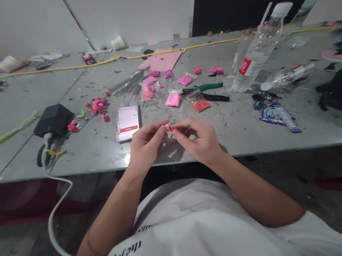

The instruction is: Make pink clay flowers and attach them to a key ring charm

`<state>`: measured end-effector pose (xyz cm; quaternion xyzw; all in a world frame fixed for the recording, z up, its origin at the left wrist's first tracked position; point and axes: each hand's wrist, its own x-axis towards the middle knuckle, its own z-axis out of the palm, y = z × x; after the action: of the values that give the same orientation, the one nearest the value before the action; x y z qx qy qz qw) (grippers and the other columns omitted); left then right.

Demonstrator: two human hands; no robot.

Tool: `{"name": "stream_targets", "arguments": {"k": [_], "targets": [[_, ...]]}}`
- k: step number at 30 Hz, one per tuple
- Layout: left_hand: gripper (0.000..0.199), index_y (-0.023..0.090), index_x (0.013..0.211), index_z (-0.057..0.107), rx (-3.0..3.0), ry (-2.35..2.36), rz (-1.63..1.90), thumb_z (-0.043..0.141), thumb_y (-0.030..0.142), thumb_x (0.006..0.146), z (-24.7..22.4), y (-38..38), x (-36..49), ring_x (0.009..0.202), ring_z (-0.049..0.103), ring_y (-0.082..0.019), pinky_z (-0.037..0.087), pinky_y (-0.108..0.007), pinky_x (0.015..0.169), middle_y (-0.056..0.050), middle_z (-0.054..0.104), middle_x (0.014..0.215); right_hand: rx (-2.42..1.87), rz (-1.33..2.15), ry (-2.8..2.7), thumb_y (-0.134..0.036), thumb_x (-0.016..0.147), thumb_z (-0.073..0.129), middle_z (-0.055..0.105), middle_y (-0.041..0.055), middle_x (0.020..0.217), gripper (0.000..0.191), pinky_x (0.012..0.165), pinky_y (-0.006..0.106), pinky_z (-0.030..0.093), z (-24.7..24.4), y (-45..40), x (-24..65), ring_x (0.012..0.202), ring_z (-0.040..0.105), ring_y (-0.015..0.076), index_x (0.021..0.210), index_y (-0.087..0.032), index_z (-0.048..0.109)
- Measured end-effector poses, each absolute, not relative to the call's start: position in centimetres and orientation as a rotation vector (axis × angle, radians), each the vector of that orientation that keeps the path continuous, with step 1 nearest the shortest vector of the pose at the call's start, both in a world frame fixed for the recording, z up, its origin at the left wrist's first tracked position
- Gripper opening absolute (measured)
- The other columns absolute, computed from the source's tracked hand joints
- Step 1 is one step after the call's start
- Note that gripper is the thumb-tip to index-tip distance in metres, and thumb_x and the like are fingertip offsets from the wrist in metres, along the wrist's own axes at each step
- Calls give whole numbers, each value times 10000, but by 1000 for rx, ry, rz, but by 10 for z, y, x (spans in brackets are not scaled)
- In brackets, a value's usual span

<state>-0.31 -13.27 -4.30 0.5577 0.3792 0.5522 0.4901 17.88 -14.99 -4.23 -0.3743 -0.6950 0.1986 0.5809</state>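
Note:
Near the front edge of the table, my left hand (147,141) and my right hand (199,137) meet fingertip to fingertip. A small pink clay piece (167,126) is pinched between my left thumb and fingers. My right thumb and forefinger close on a small red clay piece (173,129). Something thin stands up between the two pieces, too small to make out. Beyond my hands lie a bag of red clay (201,104), a bag of pink clay (173,99) and several more pink bags. Clay flowers in red and pink (98,105) are bunched to the left.
Left of my hands lies a phone (129,122); a black power adapter (53,120) with a white cable is farther left. Green-handled pliers (208,92), thin wires (129,82) and pink paper (162,59) lie beyond. Rightward are a tilted plastic bottle (256,57) and keychains (277,117).

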Motion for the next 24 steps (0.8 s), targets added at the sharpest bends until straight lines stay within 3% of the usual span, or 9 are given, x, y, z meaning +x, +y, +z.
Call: {"name": "stream_targets", "arguments": {"k": [12,17,24], "targets": [[181,220,980,873,1515,905,1411,896,346,851,-42,-136,-4,820,736,-160,592,-247,663,-67,832,999,-857,378,-1651,-276,1001,731,778,21,839,63,626,292,561,-43,-146,178,755,710,160,995,-242,784],[258,220,1063,877,1519,965,1373,870,397,876,-43,-137,-5,817,740,-173,604,-263,663,-74,833,1002,-865,382,-1651,-272,1003,721,772,20,848,59,628,294,566,-43,-146,177,768,707,162,996,-247,775],[222,217,1008,873,1482,907,1383,916,351,836,-45,-138,-4,881,776,-182,630,-274,756,-66,845,1005,-841,397,-1702,-273,1023,687,755,24,863,75,636,289,549,-46,-146,179,775,691,160,983,-232,735]]}}
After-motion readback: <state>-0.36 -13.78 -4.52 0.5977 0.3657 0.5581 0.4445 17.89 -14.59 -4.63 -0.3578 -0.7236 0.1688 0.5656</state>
